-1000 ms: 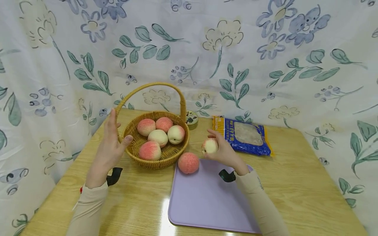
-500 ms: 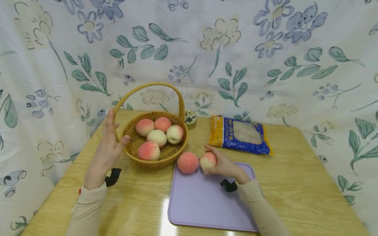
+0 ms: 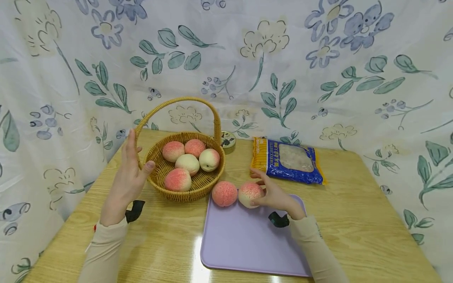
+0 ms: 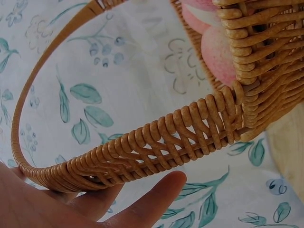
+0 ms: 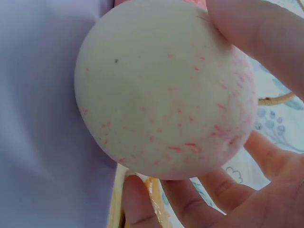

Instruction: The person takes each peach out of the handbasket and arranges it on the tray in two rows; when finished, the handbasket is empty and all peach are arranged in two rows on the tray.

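Observation:
A wicker basket (image 3: 187,196) with a tall arched handle (image 3: 191,98) holds several pink-and-cream peaches (image 3: 178,180). My left hand (image 3: 124,181) is at the handle's left side, thumb and fingers extended; in the left wrist view the handle (image 4: 156,137) passes in front of some fingers. On the back edge of a lilac tray (image 3: 247,243) sit two peaches, a deep pink one (image 3: 224,193) and a paler one (image 3: 250,193). My right hand (image 3: 276,194) surrounds the paler peach loosely: the thumb overlaps its near side, and the spread fingertips stand off behind it. The right wrist view shows this peach (image 5: 161,90) close up.
A blue and yellow bag of orecchiette (image 3: 290,161) lies behind the tray. A small round tin (image 3: 228,142) stands right of the basket, near the floral curtain (image 3: 226,59) at the back. All rests on a wooden table (image 3: 354,220).
My right hand has brought the paler peach down and toward me onto the tray, beside the deep pink one, and its fingers have loosened. My left hand has stayed by the handle.

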